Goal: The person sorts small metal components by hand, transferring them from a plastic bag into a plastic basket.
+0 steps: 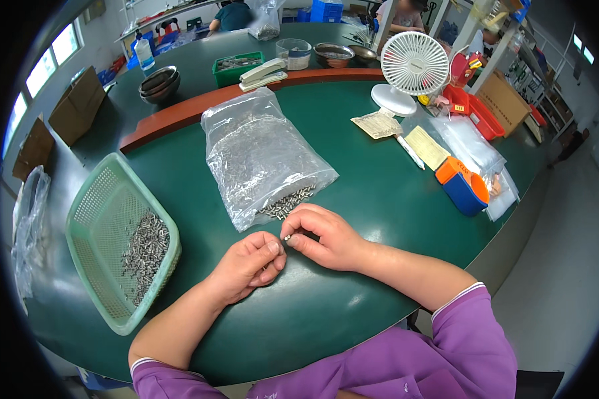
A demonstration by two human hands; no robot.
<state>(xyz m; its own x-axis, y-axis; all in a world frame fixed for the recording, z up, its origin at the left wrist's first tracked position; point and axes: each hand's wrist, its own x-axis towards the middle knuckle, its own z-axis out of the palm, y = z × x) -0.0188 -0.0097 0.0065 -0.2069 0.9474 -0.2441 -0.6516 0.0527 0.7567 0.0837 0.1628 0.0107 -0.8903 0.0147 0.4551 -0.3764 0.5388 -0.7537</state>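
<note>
Across from me, the person's bare left forearm (181,322) and right forearm (416,274) angle inward. The hands meet closely before the body: the left hand (251,265) curls, thumb against forefinger; the right hand (326,239) bends its fingers, thumb and forefinger pinched.

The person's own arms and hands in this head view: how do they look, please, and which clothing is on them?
The left hand and the right hand are bare, with no gloves, and no watch can be seen. The left sleeve and the right sleeve are purple, edged in white; the right one is short.
</note>
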